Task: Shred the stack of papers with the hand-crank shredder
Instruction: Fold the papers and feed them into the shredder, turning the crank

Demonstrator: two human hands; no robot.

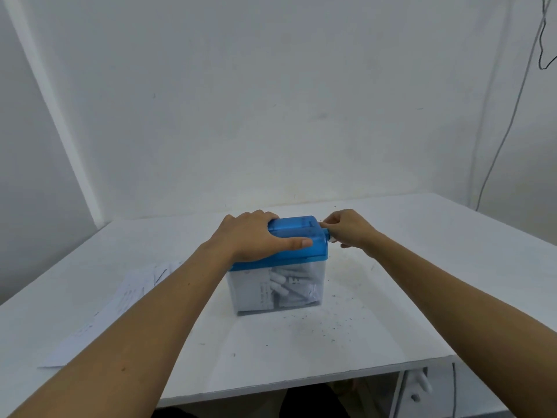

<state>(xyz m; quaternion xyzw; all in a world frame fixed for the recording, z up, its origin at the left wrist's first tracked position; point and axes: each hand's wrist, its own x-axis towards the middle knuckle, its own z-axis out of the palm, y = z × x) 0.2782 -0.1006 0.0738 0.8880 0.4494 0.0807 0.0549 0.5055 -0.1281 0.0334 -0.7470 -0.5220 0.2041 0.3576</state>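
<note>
**A:** Head view, the only one. Blue-topped shredder (pixel 297 236) stands mid-table, near the back. The left hand (pixel 256 233) lies clamped over its top: thumb flat along the near face, fingers wrapped over the far side. The right hand (pixel 346 229) is closed in a pinch on the white crank (pixel 331 238) at the right end.

**B:** Paper?

**A:** The stack of papers (pixel 126 294) lies flat on the table (pixel 407 267), left of the shredder and partly under the left forearm. I see no sheet standing up from the top. The clear bin (pixel 250 294) below looks well filled with curled shreds (pixel 289 285).

**B:** So he's cranking. How to do it well?

**A:** My reading is this. Bear straight down with the left hand so the box neither tips nor walks towards the crank side. Turn evenly from the wrist. A fingertip pinch is light, so a fuller hold would be wise if the cutters bind. Keep the thumb clear of the slot.

**B:** Risks?

**A:** The packed bin may back shreds up into the blades, so I'd empty it soon. Dark specks (pixel 331 324) litter the table in front. A cable (pixel 512 116) hangs on the wall, well apart.
</note>
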